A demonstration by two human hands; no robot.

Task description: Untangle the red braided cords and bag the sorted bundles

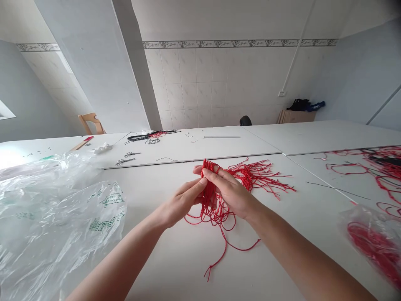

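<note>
Red braided cord bundle (209, 190): above white tabletop (163, 259)
Left hand (184, 200): clamped on bundle
Right hand (233, 192): clamped on bundle, opposite side

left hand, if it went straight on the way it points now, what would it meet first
The bundle of red cords at the left hand's own fingertips, then apparently the right hand just beyond; depth between them is hard to judge.
</note>
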